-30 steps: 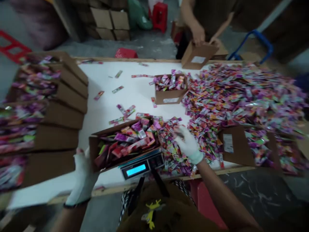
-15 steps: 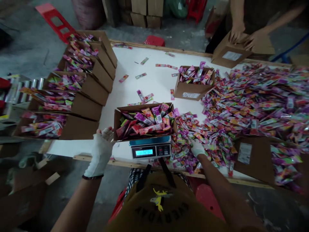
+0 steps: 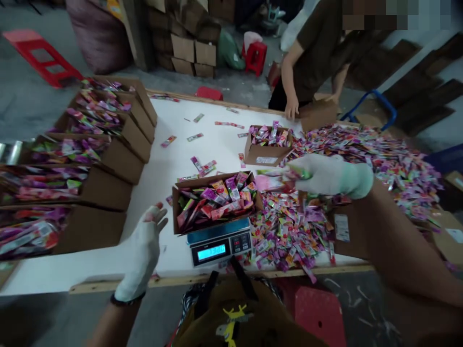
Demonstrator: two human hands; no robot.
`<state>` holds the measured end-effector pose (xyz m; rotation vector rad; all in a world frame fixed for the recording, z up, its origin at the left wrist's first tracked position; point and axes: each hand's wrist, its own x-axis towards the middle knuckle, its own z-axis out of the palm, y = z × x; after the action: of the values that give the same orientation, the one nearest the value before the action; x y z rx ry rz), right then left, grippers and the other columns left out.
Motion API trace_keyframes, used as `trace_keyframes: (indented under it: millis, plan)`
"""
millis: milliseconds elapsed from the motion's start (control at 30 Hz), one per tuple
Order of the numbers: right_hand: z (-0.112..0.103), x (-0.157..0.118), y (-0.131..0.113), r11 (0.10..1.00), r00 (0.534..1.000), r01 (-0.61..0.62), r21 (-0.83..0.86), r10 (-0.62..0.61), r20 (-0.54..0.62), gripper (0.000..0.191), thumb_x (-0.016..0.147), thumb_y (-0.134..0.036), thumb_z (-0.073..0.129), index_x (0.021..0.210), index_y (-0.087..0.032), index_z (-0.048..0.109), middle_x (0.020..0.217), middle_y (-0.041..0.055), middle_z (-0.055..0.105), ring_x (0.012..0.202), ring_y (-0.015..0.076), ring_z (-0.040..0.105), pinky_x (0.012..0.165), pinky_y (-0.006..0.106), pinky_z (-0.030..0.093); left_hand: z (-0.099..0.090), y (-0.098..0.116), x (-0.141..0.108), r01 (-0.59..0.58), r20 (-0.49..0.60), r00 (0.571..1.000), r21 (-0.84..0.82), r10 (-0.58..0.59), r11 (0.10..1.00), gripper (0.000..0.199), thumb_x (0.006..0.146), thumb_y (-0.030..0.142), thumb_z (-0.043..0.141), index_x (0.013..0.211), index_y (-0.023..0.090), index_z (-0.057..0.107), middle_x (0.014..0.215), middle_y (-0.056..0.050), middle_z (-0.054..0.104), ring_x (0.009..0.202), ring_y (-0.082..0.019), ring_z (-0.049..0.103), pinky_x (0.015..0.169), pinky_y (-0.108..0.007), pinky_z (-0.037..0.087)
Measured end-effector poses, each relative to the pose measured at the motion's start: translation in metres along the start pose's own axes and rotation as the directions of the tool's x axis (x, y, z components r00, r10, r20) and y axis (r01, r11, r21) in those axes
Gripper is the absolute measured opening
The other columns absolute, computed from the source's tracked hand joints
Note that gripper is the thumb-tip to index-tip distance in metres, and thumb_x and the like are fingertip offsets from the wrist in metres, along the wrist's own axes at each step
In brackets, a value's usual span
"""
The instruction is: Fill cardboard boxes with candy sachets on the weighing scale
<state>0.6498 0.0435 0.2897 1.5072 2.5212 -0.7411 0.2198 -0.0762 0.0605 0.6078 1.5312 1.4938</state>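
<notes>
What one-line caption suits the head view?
Right hand lifts sachets toward the box on a scale.

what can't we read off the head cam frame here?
- Scale display: lit, digits too small and blurred.
- Packets in the right hand: motion blur, count unclear.
- Labels on the far box and near carton: too small.
- Left boxes: cut off by the frame edge.

Scale display (image 3: 212, 251): you see it glow, but the digits are too small to read.
Right hand (image 3: 327, 174): motion blur; you cannot count the sachets (image 3: 280, 177) in its glove.
Box on scale (image 3: 214, 201): it hides the scale platform.
Left boxes (image 3: 47, 226): cut off by the left edge.
Co-worker (image 3: 318, 53): face blurred, hands partly behind a box (image 3: 318, 114).
</notes>
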Motion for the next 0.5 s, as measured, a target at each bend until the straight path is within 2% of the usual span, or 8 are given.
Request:
trace_keyframes:
  millis: [33, 100, 167, 200, 233, 300, 367, 500]
  plan:
    - [-0.001, 0.016, -0.032, 0.995, 0.996, 0.087, -0.054, -0.087, 0.009, 0.013, 0.082, -0.026, 0.066, 0.092, -0.022, 0.074, 0.083, 0.0007, 0.074, 0.073, 0.0173, 0.065, 0.075, 0.029, 0.052, 0.006, 0.008, -0.006, 0.006, 0.031, 1.000, -0.008, -0.006, 1.000, 0.053, 0.088, 0.062, 0.067, 0.122, 0.022, 0.069, 0.150, -0.014, 0.063, 0.130, -0.032, 0.065, 0.117, -0.051, 0.048]
    - [0.021, 0.057, -0.091, 0.946, 0.965, 0.254, -0.199, -0.234, 0.118, 0.020, 0.081, -0.019, 0.068, 0.098, -0.023, 0.077, 0.086, 0.0023, 0.076, 0.075, 0.0189, 0.069, 0.076, 0.031, 0.053, 0.016, 0.020, -0.016, 0.025, 0.134, 0.991, -0.008, -0.023, 1.000, 0.064, 0.088, 0.067, 0.066, 0.131, 0.020, 0.069, 0.151, -0.015, 0.062, 0.137, -0.035, 0.061, 0.119, -0.053, 0.046]
    - [0.063, 0.099, -0.135, 0.856, 0.903, 0.403, -0.324, -0.313, 0.295, 0.028, 0.081, -0.015, 0.070, 0.105, -0.023, 0.079, 0.095, 0.0058, 0.079, 0.082, 0.0236, 0.073, 0.078, 0.035, 0.055, 0.021, 0.027, -0.026, 0.041, 0.265, 0.964, 0.001, -0.040, 0.999, 0.067, 0.090, 0.069, 0.065, 0.135, 0.020, 0.070, 0.152, -0.015, 0.063, 0.144, -0.035, 0.055, 0.122, -0.051, 0.044]
    - [0.086, 0.118, -0.149, 0.805, 0.858, 0.475, -0.354, -0.335, 0.389, 0.031, 0.082, -0.015, 0.070, 0.110, -0.023, 0.079, 0.105, 0.0079, 0.080, 0.089, 0.0261, 0.075, 0.078, 0.035, 0.056, 0.021, 0.028, -0.030, 0.042, 0.315, 0.948, 0.003, -0.040, 0.999, 0.067, 0.090, 0.068, 0.065, 0.136, 0.020, 0.071, 0.152, -0.015, 0.063, 0.148, -0.035, 0.052, 0.123, -0.049, 0.042]
    - [0.107, 0.134, -0.157, 0.771, 0.846, 0.502, -0.393, -0.342, 0.410, 0.035, 0.086, -0.014, 0.068, 0.118, -0.023, 0.078, 0.117, 0.0100, 0.078, 0.098, 0.0280, 0.075, 0.079, 0.036, 0.057, 0.020, 0.027, -0.033, 0.043, 0.342, 0.939, -0.002, -0.039, 0.999, 0.068, 0.090, 0.069, 0.065, 0.137, 0.020, 0.071, 0.153, -0.015, 0.062, 0.150, -0.035, 0.049, 0.124, -0.047, 0.041]
    - [0.139, 0.153, -0.160, 0.746, 0.838, 0.516, -0.420, -0.340, 0.426, 0.043, 0.091, -0.016, 0.065, 0.132, -0.023, 0.073, 0.131, 0.0130, 0.073, 0.110, 0.0297, 0.074, 0.082, 0.036, 0.058, 0.013, 0.019, -0.037, 0.071, 0.325, 0.944, -0.027, -0.058, 0.997, 0.073, 0.087, 0.072, 0.066, 0.139, 0.020, 0.071, 0.156, -0.015, 0.060, 0.151, -0.036, 0.048, 0.124, -0.049, 0.040]
    - [0.149, 0.157, -0.150, 0.780, 0.847, 0.494, -0.383, -0.332, 0.416, 0.042, 0.093, -0.020, 0.066, 0.134, -0.022, 0.072, 0.136, 0.0140, 0.069, 0.112, 0.0290, 0.074, 0.085, 0.037, 0.060, -0.002, 0.008, -0.037, 0.139, 0.266, 0.956, -0.048, -0.121, 0.989, 0.081, 0.082, 0.076, 0.068, 0.142, 0.020, 0.068, 0.159, -0.017, 0.057, 0.150, -0.038, 0.049, 0.124, -0.055, 0.039]
    - [0.128, 0.138, -0.123, 0.902, 0.869, 0.430, -0.039, -0.401, 0.291, 0.038, 0.090, -0.027, 0.074, 0.128, -0.020, 0.074, 0.140, 0.0112, 0.070, 0.116, 0.0243, 0.072, 0.099, 0.035, 0.059, -0.044, -0.013, -0.033, 0.232, 0.174, 0.959, -0.025, -0.225, 0.972, 0.087, 0.070, 0.079, 0.076, 0.134, 0.019, 0.069, 0.163, -0.019, 0.052, 0.149, -0.044, 0.049, 0.125, -0.064, 0.034]
